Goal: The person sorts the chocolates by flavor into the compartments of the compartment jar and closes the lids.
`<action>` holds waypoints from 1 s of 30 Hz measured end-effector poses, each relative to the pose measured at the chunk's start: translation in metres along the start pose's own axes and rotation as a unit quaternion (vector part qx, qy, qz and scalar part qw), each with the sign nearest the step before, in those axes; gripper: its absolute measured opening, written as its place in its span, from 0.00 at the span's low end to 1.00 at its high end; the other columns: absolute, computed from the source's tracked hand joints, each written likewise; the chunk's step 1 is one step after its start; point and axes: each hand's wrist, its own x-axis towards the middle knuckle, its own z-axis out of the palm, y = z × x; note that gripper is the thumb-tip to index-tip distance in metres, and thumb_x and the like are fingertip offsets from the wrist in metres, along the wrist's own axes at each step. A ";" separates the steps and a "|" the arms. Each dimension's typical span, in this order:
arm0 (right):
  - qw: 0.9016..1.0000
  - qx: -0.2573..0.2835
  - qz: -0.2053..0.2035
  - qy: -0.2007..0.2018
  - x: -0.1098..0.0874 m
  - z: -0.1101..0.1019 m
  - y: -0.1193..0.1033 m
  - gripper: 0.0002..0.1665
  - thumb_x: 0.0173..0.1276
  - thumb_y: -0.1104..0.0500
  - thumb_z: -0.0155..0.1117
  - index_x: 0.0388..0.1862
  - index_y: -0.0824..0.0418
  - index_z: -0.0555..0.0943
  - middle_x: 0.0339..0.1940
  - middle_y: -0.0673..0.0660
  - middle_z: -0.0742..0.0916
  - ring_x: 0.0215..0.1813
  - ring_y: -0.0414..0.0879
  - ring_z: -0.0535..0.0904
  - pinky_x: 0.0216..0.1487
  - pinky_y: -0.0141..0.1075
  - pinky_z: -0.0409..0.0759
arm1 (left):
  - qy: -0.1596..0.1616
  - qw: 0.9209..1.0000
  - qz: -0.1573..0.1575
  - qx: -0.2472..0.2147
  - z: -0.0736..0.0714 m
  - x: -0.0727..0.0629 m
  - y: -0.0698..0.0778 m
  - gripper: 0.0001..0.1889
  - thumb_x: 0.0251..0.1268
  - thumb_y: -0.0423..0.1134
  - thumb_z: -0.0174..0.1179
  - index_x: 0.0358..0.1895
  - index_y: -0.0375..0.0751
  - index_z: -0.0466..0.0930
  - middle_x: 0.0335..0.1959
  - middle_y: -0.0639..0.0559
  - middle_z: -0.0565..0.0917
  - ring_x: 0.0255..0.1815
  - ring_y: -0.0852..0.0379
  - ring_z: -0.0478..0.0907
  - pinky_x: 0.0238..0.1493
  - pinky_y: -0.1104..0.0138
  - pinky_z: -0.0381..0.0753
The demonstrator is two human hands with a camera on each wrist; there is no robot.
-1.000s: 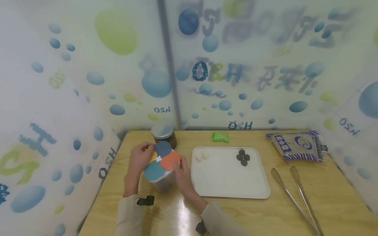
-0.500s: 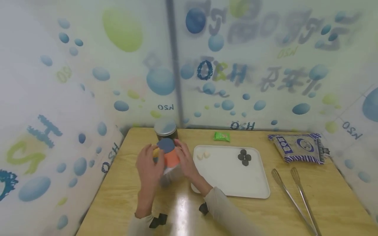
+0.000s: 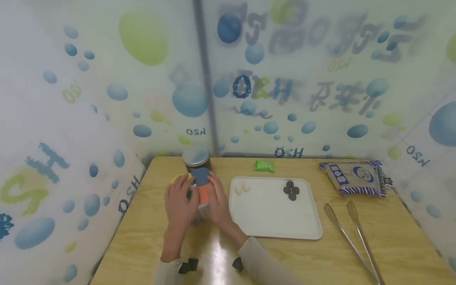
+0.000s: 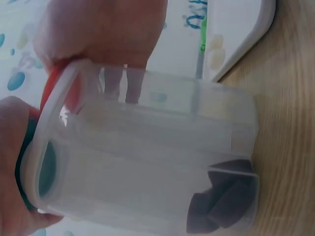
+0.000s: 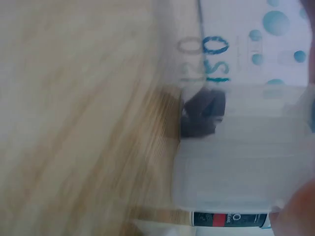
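A clear plastic storage container (image 4: 147, 142) stands upright on the table, with dark chunky pieces (image 4: 224, 201) in one compartment. Its lid (image 3: 204, 191) has navy, orange, teal and yellow flaps. My left hand (image 3: 181, 204) lies over the lid's left side, hiding most of the teal flap; in the left wrist view its thumb curls below the rim. My right hand (image 3: 220, 206) grips the lid's right side, fingers reaching towards the navy flap. In the right wrist view the container (image 5: 246, 172) is blurred and part of a hand shows beside it.
A dark tin (image 3: 196, 157) with a metal lid stands just behind the container. Right of it lies a white tray (image 3: 272, 221) with two pale pieces (image 3: 242, 188) and several black discs (image 3: 291, 190). A green packet (image 3: 264, 165), a striped bag (image 3: 354, 177) and metal tongs (image 3: 352, 237) lie beyond.
My left hand has moved from the lid's far left edge to over the teal flap. My right hand has slid further back along the right side. The tray has not moved.
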 end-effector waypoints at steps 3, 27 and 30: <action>1.000 -0.019 0.004 -0.005 -0.006 0.002 0.000 0.24 0.84 0.56 0.39 0.73 0.61 0.67 0.80 0.55 0.64 0.81 0.52 0.57 0.77 0.53 0.60 | -0.003 0.999 0.018 -0.035 -0.001 0.006 -0.009 0.15 0.61 0.34 0.60 0.49 0.34 0.86 0.58 0.37 0.83 0.64 0.36 0.76 0.68 0.38 0.65; 0.831 -0.400 -0.332 -0.198 0.018 -0.068 0.018 0.37 0.83 0.39 0.25 0.76 0.58 0.65 0.78 0.54 0.69 0.82 0.50 0.56 0.80 0.50 0.56 | -0.158 0.976 0.074 -0.130 -0.008 0.029 -0.043 0.14 0.65 0.34 0.62 0.52 0.39 0.87 0.64 0.47 0.81 0.72 0.45 0.71 0.70 0.45 0.68; 0.831 -0.380 -0.357 -0.195 0.022 -0.068 0.020 0.35 0.83 0.40 0.28 0.76 0.58 0.66 0.77 0.56 0.70 0.81 0.51 0.59 0.79 0.51 0.58 | -0.163 0.976 0.077 -0.124 -0.009 0.030 -0.041 0.14 0.65 0.34 0.62 0.52 0.39 0.87 0.64 0.47 0.81 0.72 0.45 0.71 0.70 0.45 0.69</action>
